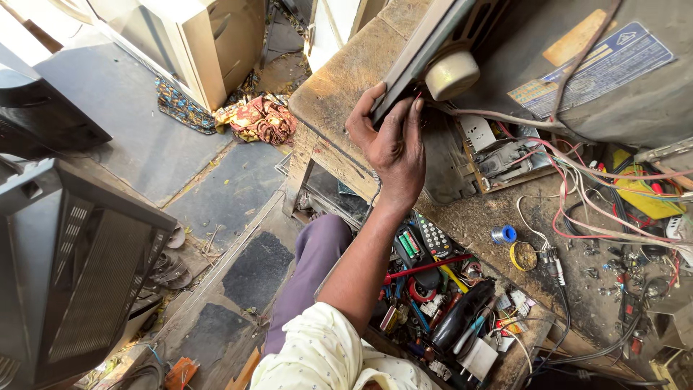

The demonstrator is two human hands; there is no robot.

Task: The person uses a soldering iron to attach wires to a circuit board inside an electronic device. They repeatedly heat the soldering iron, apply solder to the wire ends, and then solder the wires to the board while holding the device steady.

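My right hand (393, 148) reaches up across the wooden workbench (339, 79) and grips the lower edge of a dark frame (426, 54) on an opened grey appliance housing (635, 94). The thumb hooks over the frame's edge and a fingertip presses beside it. A cream round part (451, 74) sits on the frame just right of my fingers. Red and white wires (577, 188) trail from the housing over the bench. My left hand is out of sight.
A tray of tools (440, 296) lies below my forearm: a remote, red-handled tools, a black handle, small parts. A solder spool (504, 234) and a yellow tin (524, 256) sit on the bench. A dark television cabinet (79, 267) stands at left; patterned cloth (256, 119) lies on the floor.
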